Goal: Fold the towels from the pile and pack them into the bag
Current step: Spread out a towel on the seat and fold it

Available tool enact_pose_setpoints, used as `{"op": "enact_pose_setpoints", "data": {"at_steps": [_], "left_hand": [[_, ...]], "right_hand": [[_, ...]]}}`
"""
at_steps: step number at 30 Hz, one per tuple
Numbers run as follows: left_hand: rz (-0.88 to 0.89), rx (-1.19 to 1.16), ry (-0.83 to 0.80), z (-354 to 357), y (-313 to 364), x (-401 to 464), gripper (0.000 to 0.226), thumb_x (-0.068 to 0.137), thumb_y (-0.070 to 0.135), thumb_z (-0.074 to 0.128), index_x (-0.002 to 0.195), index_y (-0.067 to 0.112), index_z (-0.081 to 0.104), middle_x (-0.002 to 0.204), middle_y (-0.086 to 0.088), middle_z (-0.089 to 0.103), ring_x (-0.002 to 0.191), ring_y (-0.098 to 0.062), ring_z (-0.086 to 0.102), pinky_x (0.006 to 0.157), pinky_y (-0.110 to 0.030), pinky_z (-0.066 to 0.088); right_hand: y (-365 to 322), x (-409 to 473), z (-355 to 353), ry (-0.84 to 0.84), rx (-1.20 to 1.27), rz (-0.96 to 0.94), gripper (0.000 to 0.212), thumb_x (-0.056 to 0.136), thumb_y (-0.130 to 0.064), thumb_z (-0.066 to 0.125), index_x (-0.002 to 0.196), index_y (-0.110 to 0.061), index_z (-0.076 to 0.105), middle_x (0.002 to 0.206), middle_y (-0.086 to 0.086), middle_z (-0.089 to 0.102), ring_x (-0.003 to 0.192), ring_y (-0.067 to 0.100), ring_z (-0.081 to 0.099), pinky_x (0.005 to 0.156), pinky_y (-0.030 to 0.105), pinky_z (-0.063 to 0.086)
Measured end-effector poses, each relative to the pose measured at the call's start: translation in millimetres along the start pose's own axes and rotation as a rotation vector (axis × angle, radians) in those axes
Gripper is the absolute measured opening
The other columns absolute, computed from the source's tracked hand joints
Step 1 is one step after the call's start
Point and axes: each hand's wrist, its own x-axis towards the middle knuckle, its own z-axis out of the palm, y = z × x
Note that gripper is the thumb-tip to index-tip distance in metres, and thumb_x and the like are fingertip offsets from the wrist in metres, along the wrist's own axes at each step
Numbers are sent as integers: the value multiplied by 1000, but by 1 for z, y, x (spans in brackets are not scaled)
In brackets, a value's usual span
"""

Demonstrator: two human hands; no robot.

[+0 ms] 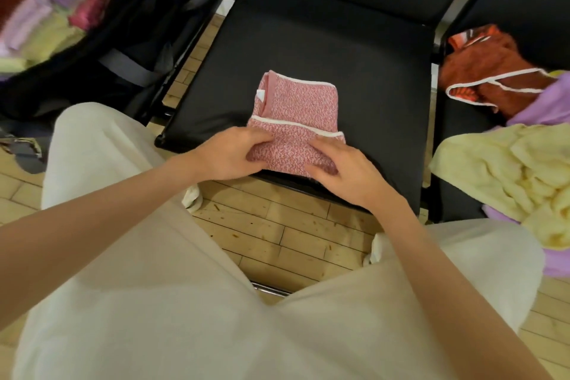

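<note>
I sit on a wood floor (277, 234) facing three black chairs. The middle chair (308, 49) is straight ahead of me, one is on my left and one on my right.

On the left chair sits the open dark bag (129, 40), and I can see blurred lilac, pink and yellow cloth inside; it is too smeared to count. On the right chair lies the pile (509, 148): I count three loose towels showing, one rust, one lilac and one pale yellow.

One pink towel (296, 105) with white trim lies on the middle seat, at its near edge, already folded small. Its long axis runs away from me, and a near flap is doubled up over the rest.

My left hand (228, 151) grips the near left corner, with the fingers curled into the cloth. My right hand (342, 170) holds the near right side, fingers bent over the fold. Both hands are clamped on the same towel, one at each near corner.

The bag lies to the left and farther off than the towel, so my left hand is nearer to it. I judge the next move is one more fold away from me, then a carry leftward.
</note>
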Motion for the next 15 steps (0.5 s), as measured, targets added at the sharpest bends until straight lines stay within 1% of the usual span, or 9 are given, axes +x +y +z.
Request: {"op": "enact_pose_setpoints", "data": {"at_steps": [2,4,7,10,12,13,14,15], "left_hand": [[-24,-9,-40,-5,-2,1,59,81,18,71,137,16,51,130,-2,59,118,-18,54,100,-32,44],[-5,42,-56,-8,-2,4,60,77,16,74,133,16,54,126,-2,61,115,-19,56,97,-34,46],[52,163,-33,-6,-3,7,55,70,15,75,124,15,61,117,-2,65,107,-21,60,91,-38,49],[98,216,34,1,-7,9,48,66,12,74,113,12,66,106,-3,67,97,-21,62,86,-38,50],[123,213,94,3,-5,8,31,67,12,70,98,12,68,90,-1,67,83,-19,62,77,-37,51],[136,202,115,2,-4,8,20,70,12,68,90,12,66,80,0,64,74,-17,60,71,-35,50],[151,182,134,1,-3,7,12,73,12,65,85,11,64,73,2,61,66,-15,57,64,-31,47],[151,148,144,-2,-1,6,8,76,13,63,85,11,64,69,3,58,61,-12,53,60,-26,42]], "right_hand": [[0,-1,-1,-9,-65,-7,63,85,-29,62,144,-20,40,146,0,43,133,19,41,110,32,34],[-2,1,-4,-45,-102,24,72,78,-18,65,145,-19,37,143,2,46,127,22,45,104,33,40],[-2,5,-6,-84,-162,58,79,75,-14,67,146,-18,33,139,5,49,121,25,49,98,35,44],[-5,7,-3,-101,-248,56,79,74,-10,66,146,-15,33,137,8,49,117,28,51,95,38,47],[-8,7,-2,-76,-288,59,71,76,-8,63,142,-13,37,131,10,53,111,29,54,90,40,49],[-10,6,-4,-49,-290,62,63,78,-7,60,139,-13,42,124,10,57,105,29,56,84,40,50],[-12,6,-8,-23,-273,67,53,80,-9,57,132,-13,49,113,9,61,97,28,59,76,38,51],[-13,5,-13,-6,-234,80,39,82,-11,55,121,-12,58,99,8,63,87,27,60,69,35,49]]}}
